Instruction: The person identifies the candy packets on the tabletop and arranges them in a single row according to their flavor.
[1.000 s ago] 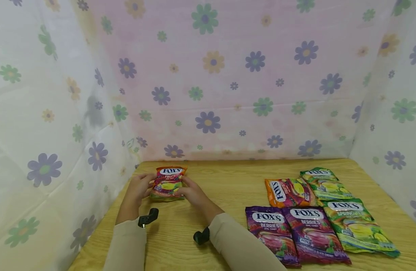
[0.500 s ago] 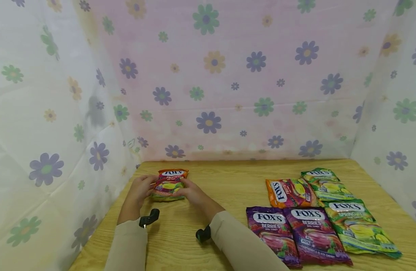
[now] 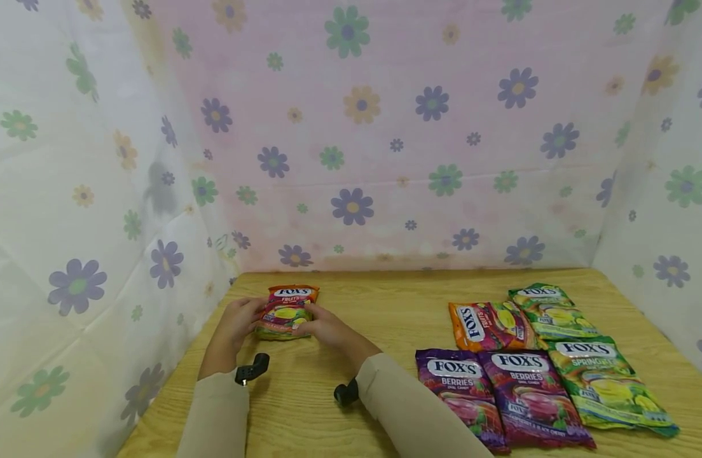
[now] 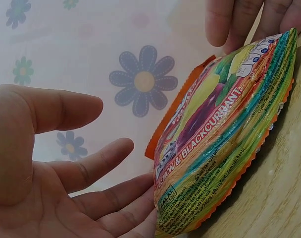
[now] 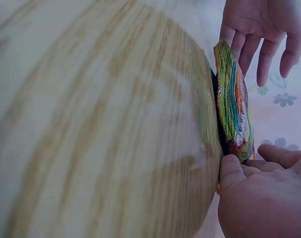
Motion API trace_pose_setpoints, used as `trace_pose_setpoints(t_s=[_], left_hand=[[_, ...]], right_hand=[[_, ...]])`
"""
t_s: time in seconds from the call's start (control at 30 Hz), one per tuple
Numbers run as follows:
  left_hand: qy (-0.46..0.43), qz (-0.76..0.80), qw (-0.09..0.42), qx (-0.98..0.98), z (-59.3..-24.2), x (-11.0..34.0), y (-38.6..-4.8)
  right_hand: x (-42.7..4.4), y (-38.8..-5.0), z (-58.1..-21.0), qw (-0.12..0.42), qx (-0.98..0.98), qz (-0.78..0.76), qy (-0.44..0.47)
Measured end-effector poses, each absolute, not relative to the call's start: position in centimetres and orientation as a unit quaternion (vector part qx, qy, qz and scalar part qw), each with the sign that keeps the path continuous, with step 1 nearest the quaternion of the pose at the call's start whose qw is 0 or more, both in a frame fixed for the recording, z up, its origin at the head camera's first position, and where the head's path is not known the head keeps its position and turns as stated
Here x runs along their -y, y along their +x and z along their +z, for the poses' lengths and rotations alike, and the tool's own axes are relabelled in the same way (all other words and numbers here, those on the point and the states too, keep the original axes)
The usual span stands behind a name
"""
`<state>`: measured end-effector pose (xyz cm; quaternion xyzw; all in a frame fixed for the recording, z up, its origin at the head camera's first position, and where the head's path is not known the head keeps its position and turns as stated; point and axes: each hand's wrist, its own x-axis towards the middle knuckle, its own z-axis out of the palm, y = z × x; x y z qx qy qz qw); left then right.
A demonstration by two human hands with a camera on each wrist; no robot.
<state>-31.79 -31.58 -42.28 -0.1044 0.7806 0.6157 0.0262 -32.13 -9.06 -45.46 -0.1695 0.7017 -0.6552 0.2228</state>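
Observation:
A red and orange Fox's Fruits bag lies on the wooden table at the far left, between both hands. My left hand is at its left side; in the left wrist view that hand has its fingers loosely extended, the lower fingertips against the end of the bag. At the bag's right side is my right hand. The right wrist view shows this hand with relaxed fingers touching the near end of the bag.
On the right of the table lie another Fruits bag turned sideways, two purple Berries bags, and two green bags. Flowered cloth surrounds the table at the back and sides.
The Fruits bag between the hands has tipped slightly lower at its top edge since the earliest frame. Both hands stay beside it, having shifted only a little.

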Motion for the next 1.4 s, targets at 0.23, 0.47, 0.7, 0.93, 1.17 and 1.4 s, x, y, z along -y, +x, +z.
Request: trace_pose_setpoints(t_s=[0.23, 0.47, 0.7, 0.93, 1.17, 1.4], left_hand=[[-0.102, 0.612, 0.028, -0.784, -42.2, 31.6, -31.7], [-0.099, 0.614, 0.026, -0.783, -42.3, 31.6, -31.6], [-0.102, 0.598, 0.008, -0.795, -41.5, 31.3, -31.5], [-0.087, 0.574, -0.012, -0.814, -40.7, 30.6, -31.4], [-0.054, 0.563, -0.023, -0.824, -39.4, 29.3, -31.3], [-0.027, 0.563, -0.042, -0.825, -38.3, 27.6, -31.2]], right_hand=[[8.7, -31.8, -45.0, 0.231, -0.699, -0.654, -0.176], [8.2, -31.5, -44.4, 0.232, -0.711, -0.637, -0.188], [7.7, -31.2, -43.6, 0.241, -0.713, -0.628, -0.197], [7.4, -31.2, -42.9, 0.242, -0.709, -0.617, -0.242], [6.0, -31.3, -41.6, 0.2, -0.754, -0.573, -0.249], [3.2, -31.0, -40.4, 0.125, -0.788, -0.546, -0.256]])
